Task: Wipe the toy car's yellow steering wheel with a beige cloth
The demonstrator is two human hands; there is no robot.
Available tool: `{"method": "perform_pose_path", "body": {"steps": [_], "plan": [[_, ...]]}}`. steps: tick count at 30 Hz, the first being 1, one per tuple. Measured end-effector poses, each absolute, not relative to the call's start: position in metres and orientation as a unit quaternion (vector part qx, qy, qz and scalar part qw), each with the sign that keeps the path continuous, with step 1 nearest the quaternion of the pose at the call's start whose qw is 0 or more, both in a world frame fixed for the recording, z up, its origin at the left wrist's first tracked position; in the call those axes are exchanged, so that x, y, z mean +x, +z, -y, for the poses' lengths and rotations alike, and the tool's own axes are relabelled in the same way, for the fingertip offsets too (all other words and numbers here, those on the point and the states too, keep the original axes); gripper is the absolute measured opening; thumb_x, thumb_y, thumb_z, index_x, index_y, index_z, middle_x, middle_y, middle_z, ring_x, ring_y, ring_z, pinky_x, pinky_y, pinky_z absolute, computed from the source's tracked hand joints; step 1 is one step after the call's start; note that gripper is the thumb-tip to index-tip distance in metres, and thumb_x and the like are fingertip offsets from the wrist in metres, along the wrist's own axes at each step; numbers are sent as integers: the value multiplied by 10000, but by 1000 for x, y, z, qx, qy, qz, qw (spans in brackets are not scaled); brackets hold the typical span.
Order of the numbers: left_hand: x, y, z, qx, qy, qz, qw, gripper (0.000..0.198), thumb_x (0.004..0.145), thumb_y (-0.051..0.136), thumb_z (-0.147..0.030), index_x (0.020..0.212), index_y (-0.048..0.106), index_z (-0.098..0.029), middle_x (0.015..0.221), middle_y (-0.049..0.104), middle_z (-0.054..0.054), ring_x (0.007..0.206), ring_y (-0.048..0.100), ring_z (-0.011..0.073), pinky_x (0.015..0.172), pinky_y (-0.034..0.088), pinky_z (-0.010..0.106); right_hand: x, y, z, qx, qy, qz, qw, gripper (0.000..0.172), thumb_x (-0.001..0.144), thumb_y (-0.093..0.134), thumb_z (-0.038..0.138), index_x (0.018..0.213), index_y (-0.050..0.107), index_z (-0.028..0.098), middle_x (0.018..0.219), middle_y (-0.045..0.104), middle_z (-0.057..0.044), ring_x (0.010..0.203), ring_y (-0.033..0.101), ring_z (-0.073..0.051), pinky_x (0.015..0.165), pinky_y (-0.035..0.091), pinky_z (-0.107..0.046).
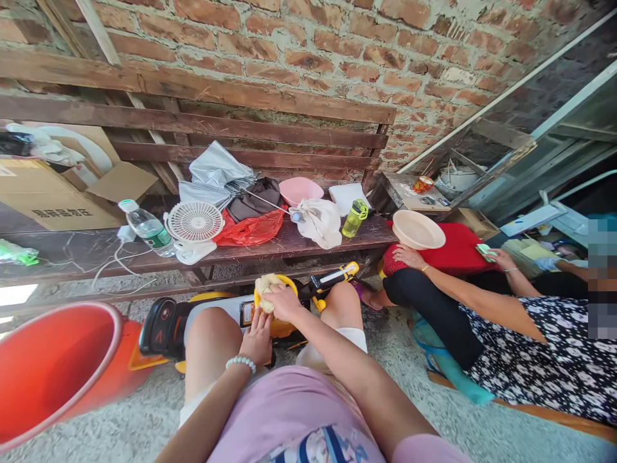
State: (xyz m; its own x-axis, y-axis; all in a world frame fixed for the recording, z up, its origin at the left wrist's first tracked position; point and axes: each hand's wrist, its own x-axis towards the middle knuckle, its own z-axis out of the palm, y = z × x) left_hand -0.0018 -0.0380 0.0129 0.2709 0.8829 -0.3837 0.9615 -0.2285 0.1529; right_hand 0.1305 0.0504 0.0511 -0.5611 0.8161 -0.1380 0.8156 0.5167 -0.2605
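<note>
while right hand (pixel 284 301) holds cloth (pixel 265 283), yellow ring (pixel 291 282) partly hidden

A dark slatted wooden bench (pixel 270 131) stands before a bare brick wall (pixel 311 61) on rough grey floor (pixel 405 411).

The seated person's right hand (pixel 283 301) bunches a pale cloth (pixel 266 284) against the yellow ring (pixel 292 283) of a toy (pixel 246 314) between the knees; the left hand (pixel 259 339), wearing a bead bracelet (pixel 241 364), lies just beneath with fingers straight. Taking those hands as the clock's middle, a counter (pixel 260 255) runs across twelve. A white fan (pixel 194 221) sits on it toward half past ten, a pink bowl (pixel 301 190) just past twelve, a green bottle (pixel 355 219) between one and two. A cream basin (pixel 418 229) is at two. Near three, another person's hand (pixel 409 256) rests on red fabric (pixel 460 247). A big red tub (pixel 58 366) leans in toward half past eight.
</note>
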Motion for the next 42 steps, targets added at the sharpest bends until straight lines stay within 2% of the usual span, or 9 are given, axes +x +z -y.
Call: {"method": "perform_pose_path", "body": {"steps": [4,6,12,15,22,27,34,39,42], "plan": [[-6,10,36,776,-144,-582,199,529,909,455,-175,1405,572,-32,1472,528,249,1436,424,361,1174,352,480,106,50,-45,-388,141,911,-15,288,962,563,253,1205,717,277,1270,638,-51,1152,542,-236,985,460,-367],[-9,9,36,784,-134,-575,194,502,910,453,-183,1370,603,-49,1433,563,241,1400,462,348,1155,375,474,99,49,-45,-398,136,907,-14,282,973,546,239,1188,722,282,1260,643,-40,1156,544,-233,973,464,-362],[-14,14,39,790,-83,-584,169,737,857,439,-102,1588,350,-119,1674,286,142,1573,165,306,1165,394,453,116,55,-59,-473,134,871,-6,339,1018,468,250,1280,677,301,1300,627,-51,1179,532,-235,987,443,-376],[-14,18,41,794,-64,-577,179,801,842,418,-73,1625,272,-162,1702,227,87,1592,78,266,1152,418,441,131,61,-65,-546,139,826,-11,392,1021,430,231,1349,637,287,1343,603,-81,1182,525,-250,983,434,-387],[-12,19,41,784,-68,-585,194,844,816,423,-64,1635,242,-160,1716,176,57,1595,45,248,1175,394,429,142,60,-50,-628,122,768,-35,419,1018,391,214,1376,606,236,1349,582,-131,1150,562,-275,947,454,-390],[-11,16,43,777,-54,-588,220,879,802,448,-70,1641,213,-188,1725,131,57,1596,16,249,1188,369,455,151,58,-10,-602,141,784,-58,444,989,403,166,1382,603,221,1272,621,-152,1111,602,-264,920,477,-375],[-14,11,42,771,-36,-587,244,838,803,483,-125,1614,271,-107,1714,168,105,1596,13,258,1210,343,454,152,77,7,-529,252,809,-29,437,872,556,162,1272,694,274,1167,687,-78,1066,640,-233,881,466,-299],[-16,11,42,776,-23,-580,245,854,814,467,-117,1634,235,-170,1716,176,78,1596,36,253,1209,336,468,152,91,-34,-546,219,807,48,584,848,547,128,1410,604,279,1389,612,-54,1214,552,-224,1005,407,-303],[-15,11,43,774,-19,-584,243,872,808,472,-121,1640,216,-180,1719,164,73,1596,26,254,1201,343,465,141,86,-57,-528,192,827,16,638,831,579,138,1445,574,309,1540,491,-39,1318,445,-253,1078,354,-364]]}}
